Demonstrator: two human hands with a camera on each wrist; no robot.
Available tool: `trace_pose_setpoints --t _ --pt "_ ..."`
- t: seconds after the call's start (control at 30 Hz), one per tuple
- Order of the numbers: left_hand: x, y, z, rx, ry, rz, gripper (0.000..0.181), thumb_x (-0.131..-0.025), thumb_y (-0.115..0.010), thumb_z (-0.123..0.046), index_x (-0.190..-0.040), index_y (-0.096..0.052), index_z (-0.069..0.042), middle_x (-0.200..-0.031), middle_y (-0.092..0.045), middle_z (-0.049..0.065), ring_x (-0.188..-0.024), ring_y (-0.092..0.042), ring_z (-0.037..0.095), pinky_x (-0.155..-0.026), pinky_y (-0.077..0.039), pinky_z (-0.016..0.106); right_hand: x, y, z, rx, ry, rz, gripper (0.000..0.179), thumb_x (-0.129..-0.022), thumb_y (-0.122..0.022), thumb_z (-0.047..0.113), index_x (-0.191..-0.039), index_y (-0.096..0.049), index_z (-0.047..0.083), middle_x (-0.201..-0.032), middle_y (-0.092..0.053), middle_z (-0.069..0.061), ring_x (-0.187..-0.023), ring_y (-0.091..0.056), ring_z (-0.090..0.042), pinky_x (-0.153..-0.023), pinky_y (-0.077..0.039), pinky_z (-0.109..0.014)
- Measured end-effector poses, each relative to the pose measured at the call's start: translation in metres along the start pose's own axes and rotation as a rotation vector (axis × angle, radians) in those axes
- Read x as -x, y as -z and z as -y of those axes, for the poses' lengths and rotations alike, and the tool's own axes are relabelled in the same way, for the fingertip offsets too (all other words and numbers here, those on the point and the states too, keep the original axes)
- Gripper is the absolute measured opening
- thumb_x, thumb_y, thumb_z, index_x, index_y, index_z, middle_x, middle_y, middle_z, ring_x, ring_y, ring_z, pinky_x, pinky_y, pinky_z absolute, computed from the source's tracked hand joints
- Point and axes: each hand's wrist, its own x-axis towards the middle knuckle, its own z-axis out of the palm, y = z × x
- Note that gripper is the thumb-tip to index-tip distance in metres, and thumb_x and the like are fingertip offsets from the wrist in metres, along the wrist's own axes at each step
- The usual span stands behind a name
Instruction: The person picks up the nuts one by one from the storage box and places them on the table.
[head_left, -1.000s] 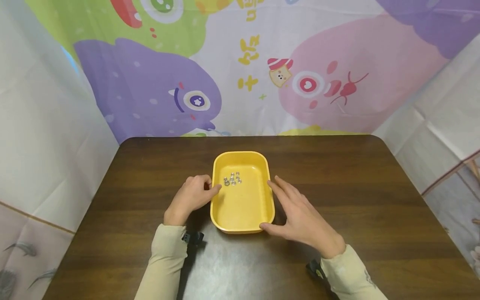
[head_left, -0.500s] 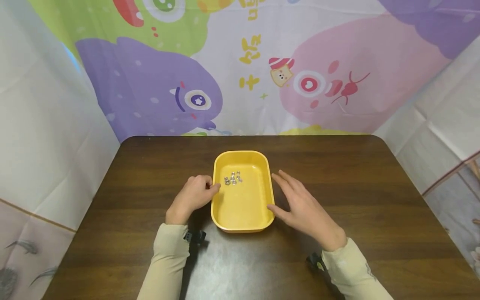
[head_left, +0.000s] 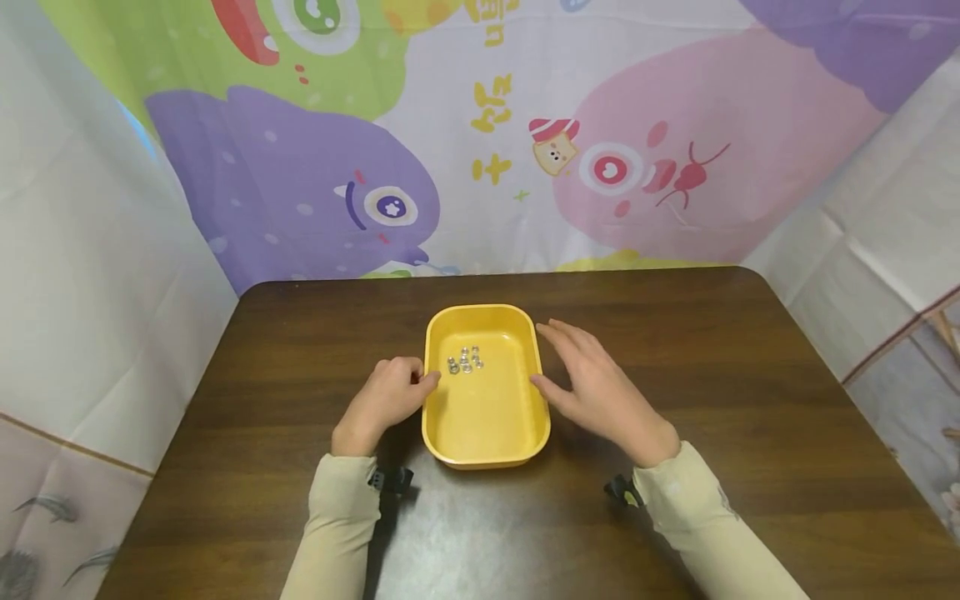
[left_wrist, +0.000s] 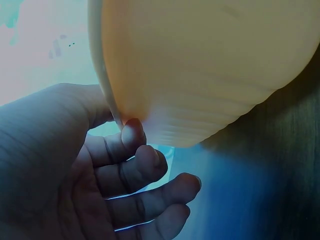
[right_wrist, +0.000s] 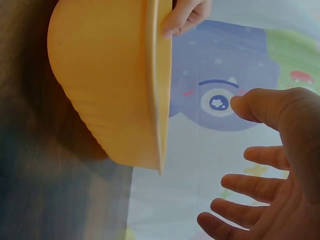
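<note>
A yellow plastic basin, rounded at the corners, stands on the table. Several small shiny metal nut-like pieces lie grouped on its floor, toward the far left. My left hand pinches the basin's left rim, thumb over the edge and index finger against the outer wall, as the left wrist view shows. Beside the right rim is my right hand, its fingers spread. In the right wrist view its thumb and fingers are apart from the basin's wall and hold nothing.
The brown wooden table has rounded far corners. Behind it hangs a cartoon-printed curtain, and white printed sheets flank both sides. Black wrist cameras sit under both cuffs.
My right hand has let go of the basin's near right corner and moved away from me along the right side. The left hand stays at the left rim; the metal pieces have not moved.
</note>
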Motion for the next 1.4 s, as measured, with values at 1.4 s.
trace_pose_setpoints --t 1.4 --pt "0.001 -0.001 -0.002 0.022 0.000 0.026 0.034 -0.101 -0.061 -0.030 -0.073 -0.055 -0.010 -0.063 -0.045 0.001 -0.056 -0.044 0.016 -0.056 -0.036 0.029 -0.052 -0.009 0.004 -0.248 -0.010 0.084 0.065 -0.097 -0.071 0.034 -0.150 -0.048 0.006 -0.148 -0.055 -0.013 -0.127 -0.060 -0.034 -0.105 -0.050 -0.047"
